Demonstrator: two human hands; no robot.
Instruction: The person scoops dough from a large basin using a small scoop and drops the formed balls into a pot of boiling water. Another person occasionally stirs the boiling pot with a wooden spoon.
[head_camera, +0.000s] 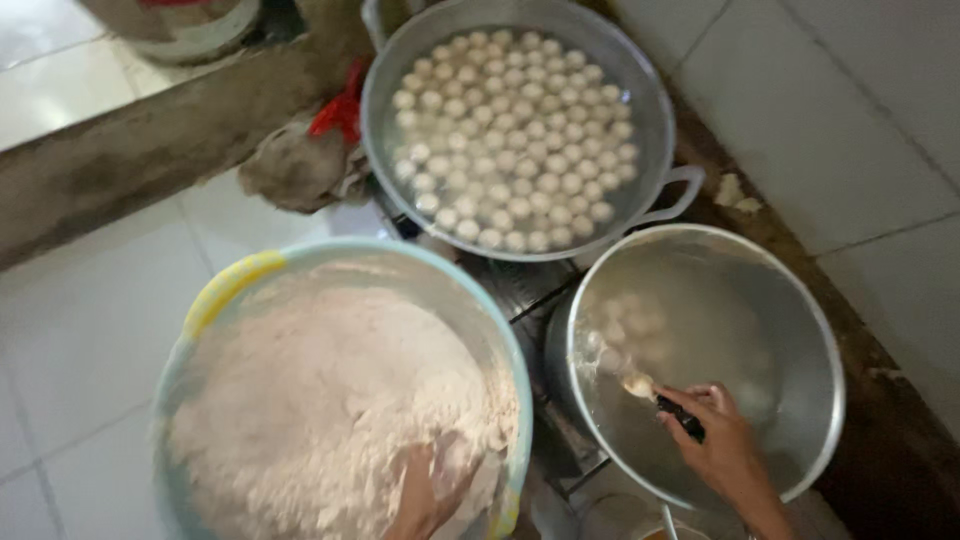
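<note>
Left hand (428, 492) half buried in paste (330, 400), spoon (640, 386) perhaps blurred.

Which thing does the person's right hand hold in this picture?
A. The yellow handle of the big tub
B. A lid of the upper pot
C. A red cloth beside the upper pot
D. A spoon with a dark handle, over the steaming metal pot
D: the right hand grips a dark-handled spoon whose bowl reaches into the steaming metal pot.

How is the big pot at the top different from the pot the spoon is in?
The top pot is packed with pale balls in clear water; the lower pot holds only a few, in cloudy water. The right hand dips a spoon into the lower pot; nobody touches the top pot. Both are round and metal.
</note>
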